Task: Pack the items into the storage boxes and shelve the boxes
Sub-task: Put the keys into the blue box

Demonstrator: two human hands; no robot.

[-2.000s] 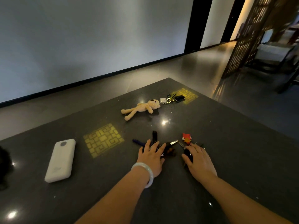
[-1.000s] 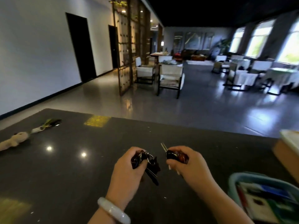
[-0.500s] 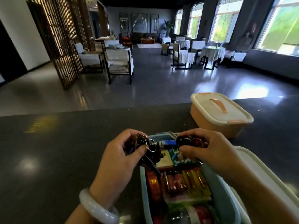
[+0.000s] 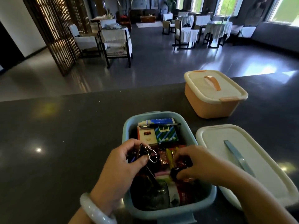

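I saw the left hand (image 4: 119,165) clenching metal-ringed keys (image 4: 146,155) and the right hand (image 4: 195,164) gripping a glossy dark fob (image 4: 175,172), both over the rounded blue box (image 4: 161,115), near the flat white lid (image 4: 242,159).

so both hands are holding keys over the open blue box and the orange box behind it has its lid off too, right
Not quite. In the head view the orange box has its lid on. The left hand and right hand do hold keys over the open blue box.

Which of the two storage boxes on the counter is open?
The blue box under both hands, full of items; its white lid lies beside it. The orange box farther back has its lid on.
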